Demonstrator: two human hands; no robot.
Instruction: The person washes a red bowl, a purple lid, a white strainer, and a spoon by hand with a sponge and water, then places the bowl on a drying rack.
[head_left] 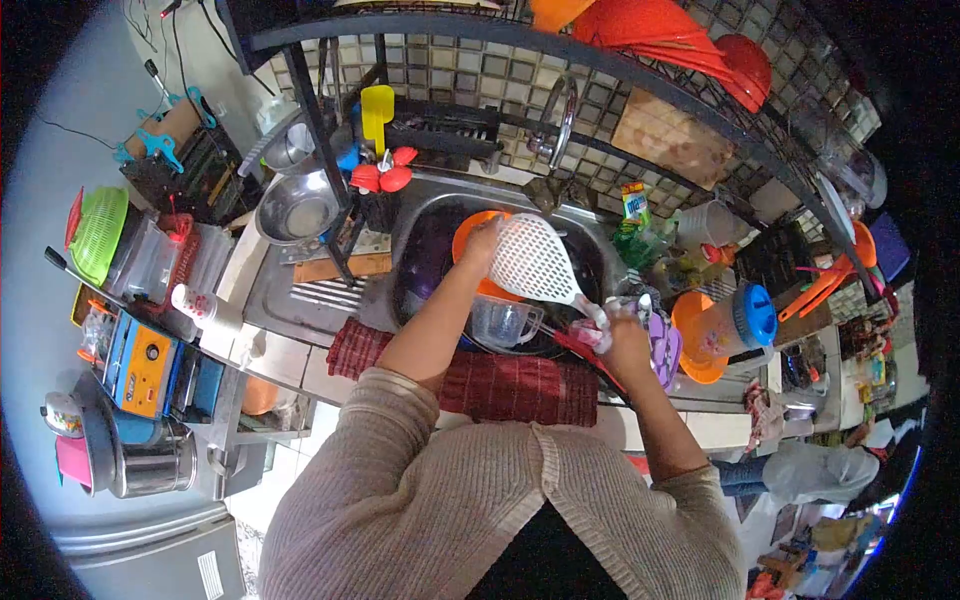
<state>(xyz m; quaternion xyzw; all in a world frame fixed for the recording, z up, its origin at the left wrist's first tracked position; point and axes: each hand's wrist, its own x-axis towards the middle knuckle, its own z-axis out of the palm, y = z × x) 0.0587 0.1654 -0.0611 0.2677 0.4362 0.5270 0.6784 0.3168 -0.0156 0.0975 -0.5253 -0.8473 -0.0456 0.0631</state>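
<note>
A white slotted skimmer [533,258] with a wide perforated head is held over the sink [408,268]. My left hand [482,246] is closed on the left rim of its head. My right hand [626,346] is closed around the handle end, where a pinkish-white item [592,332] shows by the fingers; I cannot make out what it is. Beneath the skimmer, an orange bowl [466,238] and a clear measuring jug [503,322] sit in the basin. A purple item [664,348] lies just right of my right hand.
The faucet [560,130] rises behind the basin. A dark rack [480,38] spans overhead. At right stands a blue-lidded jug [745,322] over an orange plate [698,368]. A steel bowl [300,207] is at left. A red towel [520,385] covers the front edge. Another person [815,472] is far right.
</note>
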